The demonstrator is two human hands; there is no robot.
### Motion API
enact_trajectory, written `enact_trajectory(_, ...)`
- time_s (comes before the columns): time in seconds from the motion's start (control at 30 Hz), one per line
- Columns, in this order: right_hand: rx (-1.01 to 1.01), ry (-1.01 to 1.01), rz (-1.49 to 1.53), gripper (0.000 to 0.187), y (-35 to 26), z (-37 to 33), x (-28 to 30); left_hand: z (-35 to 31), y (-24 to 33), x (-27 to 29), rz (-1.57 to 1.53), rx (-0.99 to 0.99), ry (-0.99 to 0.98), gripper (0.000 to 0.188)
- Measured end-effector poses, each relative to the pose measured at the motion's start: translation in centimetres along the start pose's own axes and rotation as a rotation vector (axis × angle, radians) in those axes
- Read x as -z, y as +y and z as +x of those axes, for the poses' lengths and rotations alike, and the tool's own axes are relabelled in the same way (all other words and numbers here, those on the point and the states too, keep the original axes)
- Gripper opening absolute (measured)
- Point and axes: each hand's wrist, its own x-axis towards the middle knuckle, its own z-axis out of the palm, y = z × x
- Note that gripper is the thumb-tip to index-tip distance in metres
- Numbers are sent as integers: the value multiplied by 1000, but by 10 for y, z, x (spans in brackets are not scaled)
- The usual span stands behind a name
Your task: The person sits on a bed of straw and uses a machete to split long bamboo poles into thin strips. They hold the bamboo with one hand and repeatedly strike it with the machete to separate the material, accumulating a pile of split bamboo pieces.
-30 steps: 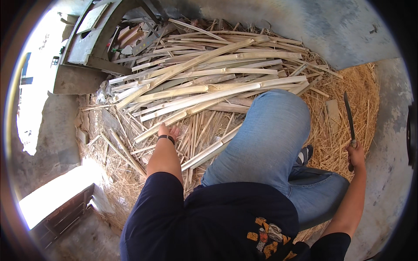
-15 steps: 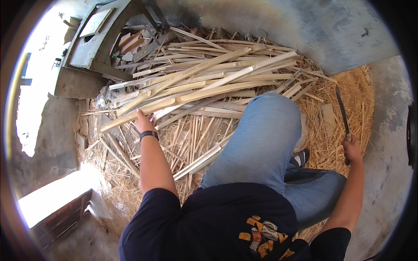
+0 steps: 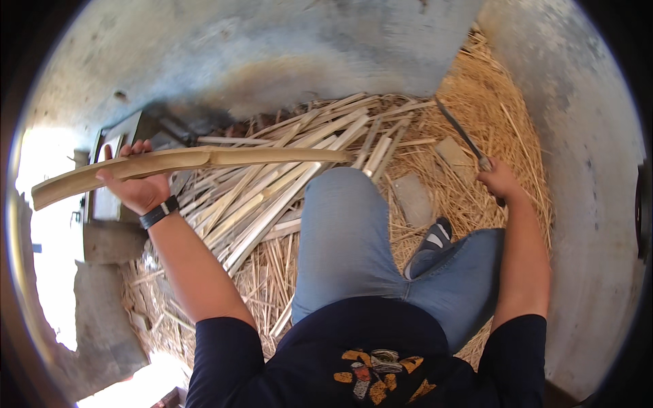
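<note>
My left hand [image 3: 139, 187] holds a long split bamboo strip [image 3: 183, 160] from underneath, its thumb on the near side and fingertips showing over the far edge. The strip is raised and lies almost level across the view, its right end above my knee. Out to the right, my right hand [image 3: 500, 180] is closed round the handle of a long, dark-bladed knife [image 3: 460, 129], whose tip points up and to the left, away from the strip. Below the strip lies a pile of split bamboo strips [image 3: 262, 197].
Straw and shavings [image 3: 496, 88] cover the floor at the right, beside a concrete wall [image 3: 588, 204]. A flat slab [image 3: 413, 199] lies near my foot. At the left stands a wooden cabinet-like piece [image 3: 112, 238]. A far wall [image 3: 286, 51] closes off the back.
My left hand has lifted the bamboo strip off the pile and up to the left. The knife stays in my right hand. The whole view has shifted toward the far wall.
</note>
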Motion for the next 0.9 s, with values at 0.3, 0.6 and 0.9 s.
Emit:
enact_trajectory(0.3, 44, 15, 165, 32, 9, -15, 21, -52, 47, -168, -111, -17, -500, 67)
enact_trajectory(0.6, 40, 81, 293, 36, 47, -20, 43, -144, 37, -311, -209, -120, -625, 59)
enact_trajectory(0.9, 46, 110, 311, 43, 53, -24, 51, -221, -67, -359, -79, 45, -858, 61)
